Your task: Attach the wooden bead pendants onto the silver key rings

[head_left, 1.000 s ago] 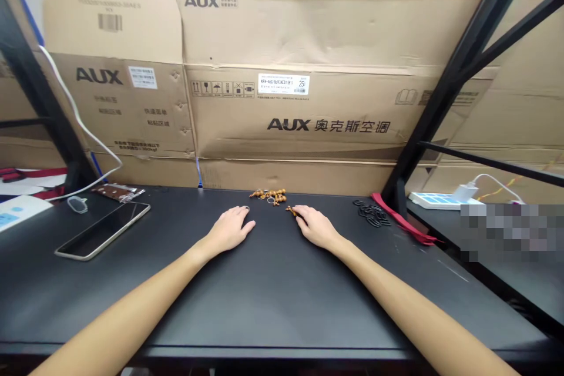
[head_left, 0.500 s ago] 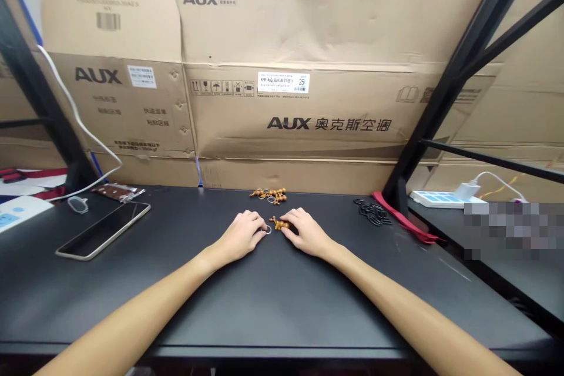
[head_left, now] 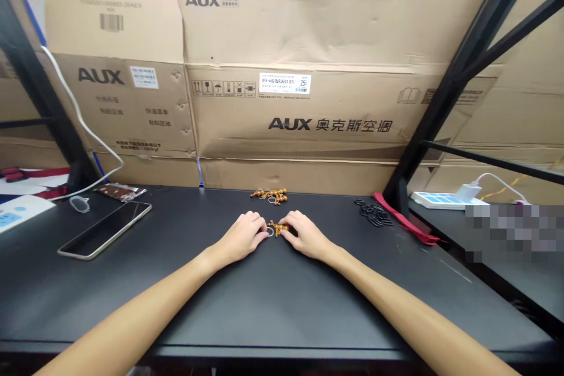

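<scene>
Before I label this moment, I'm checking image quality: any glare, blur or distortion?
Head view throughout: glare on the top edge of the large carton; upper print on the left carton blurry; black posts leaning, probably wide-angle distortion; the orange charm at the right hand short on fine detail; a pixelated patch at right.

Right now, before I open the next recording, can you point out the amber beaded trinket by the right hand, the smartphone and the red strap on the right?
Amber beaded trinket [head_left: 279,228]: head view, its visible beads.
Smartphone [head_left: 106,230]: head view, mid-screen.
Red strap [head_left: 402,222]: head view, middle of its length.
</scene>
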`<action>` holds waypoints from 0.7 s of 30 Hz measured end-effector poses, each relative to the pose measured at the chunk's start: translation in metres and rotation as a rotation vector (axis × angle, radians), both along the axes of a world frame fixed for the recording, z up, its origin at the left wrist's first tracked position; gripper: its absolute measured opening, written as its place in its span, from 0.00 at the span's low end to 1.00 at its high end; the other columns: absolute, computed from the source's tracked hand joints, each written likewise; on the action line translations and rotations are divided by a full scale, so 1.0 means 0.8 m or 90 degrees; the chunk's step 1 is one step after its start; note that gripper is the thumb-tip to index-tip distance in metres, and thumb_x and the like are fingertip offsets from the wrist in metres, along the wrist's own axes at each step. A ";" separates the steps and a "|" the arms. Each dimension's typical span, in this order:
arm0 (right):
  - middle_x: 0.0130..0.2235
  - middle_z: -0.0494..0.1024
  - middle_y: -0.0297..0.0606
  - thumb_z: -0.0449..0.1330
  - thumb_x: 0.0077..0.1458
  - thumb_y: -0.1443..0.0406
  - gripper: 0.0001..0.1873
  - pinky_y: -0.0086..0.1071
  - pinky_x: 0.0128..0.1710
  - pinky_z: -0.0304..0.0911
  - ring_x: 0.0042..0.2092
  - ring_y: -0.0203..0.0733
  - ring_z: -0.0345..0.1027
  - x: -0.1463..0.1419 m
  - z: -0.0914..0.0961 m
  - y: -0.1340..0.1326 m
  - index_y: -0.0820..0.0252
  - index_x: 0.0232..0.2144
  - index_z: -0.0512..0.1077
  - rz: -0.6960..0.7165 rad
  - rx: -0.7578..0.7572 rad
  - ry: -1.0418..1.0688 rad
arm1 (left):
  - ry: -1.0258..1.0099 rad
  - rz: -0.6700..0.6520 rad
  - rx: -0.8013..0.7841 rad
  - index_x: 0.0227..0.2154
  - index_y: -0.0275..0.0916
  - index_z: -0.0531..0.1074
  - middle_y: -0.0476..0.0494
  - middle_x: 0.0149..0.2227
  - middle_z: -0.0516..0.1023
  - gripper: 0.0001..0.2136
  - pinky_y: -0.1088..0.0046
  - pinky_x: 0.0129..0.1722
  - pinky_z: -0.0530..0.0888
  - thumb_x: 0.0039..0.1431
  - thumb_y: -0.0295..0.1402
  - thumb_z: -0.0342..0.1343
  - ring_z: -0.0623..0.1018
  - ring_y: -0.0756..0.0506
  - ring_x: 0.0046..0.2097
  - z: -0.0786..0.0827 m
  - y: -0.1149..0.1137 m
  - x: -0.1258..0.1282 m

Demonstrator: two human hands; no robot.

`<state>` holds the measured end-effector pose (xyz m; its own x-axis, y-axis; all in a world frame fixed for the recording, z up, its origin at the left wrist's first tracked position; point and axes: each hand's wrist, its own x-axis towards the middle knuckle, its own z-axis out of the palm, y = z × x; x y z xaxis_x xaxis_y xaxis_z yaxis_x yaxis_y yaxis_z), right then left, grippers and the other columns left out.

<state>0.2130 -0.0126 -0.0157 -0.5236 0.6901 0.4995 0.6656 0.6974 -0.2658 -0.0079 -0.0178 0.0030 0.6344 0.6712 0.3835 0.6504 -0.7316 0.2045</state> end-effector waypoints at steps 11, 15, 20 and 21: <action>0.36 0.72 0.39 0.55 0.58 0.67 0.06 0.35 0.41 0.61 0.39 0.41 0.64 0.001 0.000 0.001 0.59 0.38 0.70 0.002 -0.005 -0.006 | -0.006 -0.068 -0.027 0.39 0.42 0.71 0.46 0.45 0.74 0.08 0.66 0.48 0.65 0.64 0.32 0.47 0.70 0.45 0.47 0.001 0.003 -0.002; 0.36 0.72 0.39 0.55 0.58 0.67 0.06 0.35 0.41 0.61 0.38 0.41 0.64 0.001 0.000 0.001 0.59 0.37 0.71 0.005 -0.002 -0.006 | 0.002 -0.066 -0.033 0.36 0.41 0.71 0.45 0.42 0.74 0.08 0.67 0.47 0.66 0.64 0.32 0.47 0.70 0.45 0.45 0.002 0.003 -0.002; 0.37 0.72 0.40 0.55 0.58 0.67 0.06 0.36 0.41 0.61 0.39 0.41 0.64 0.000 0.000 0.000 0.59 0.37 0.71 0.002 -0.001 -0.001 | -0.006 -0.041 -0.032 0.33 0.39 0.69 0.45 0.38 0.72 0.07 0.67 0.44 0.66 0.64 0.33 0.48 0.70 0.45 0.41 0.001 0.003 -0.003; 0.37 0.72 0.39 0.55 0.58 0.67 0.06 0.36 0.41 0.61 0.39 0.41 0.64 0.001 0.000 0.000 0.59 0.38 0.71 0.002 -0.001 0.000 | -0.003 -0.032 -0.029 0.33 0.39 0.69 0.45 0.38 0.72 0.07 0.67 0.43 0.66 0.63 0.34 0.48 0.70 0.45 0.41 0.001 0.002 -0.003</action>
<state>0.2134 -0.0123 -0.0157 -0.5266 0.6889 0.4982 0.6630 0.6996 -0.2666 -0.0100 -0.0160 0.0036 0.6660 0.6551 0.3567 0.6116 -0.7534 0.2417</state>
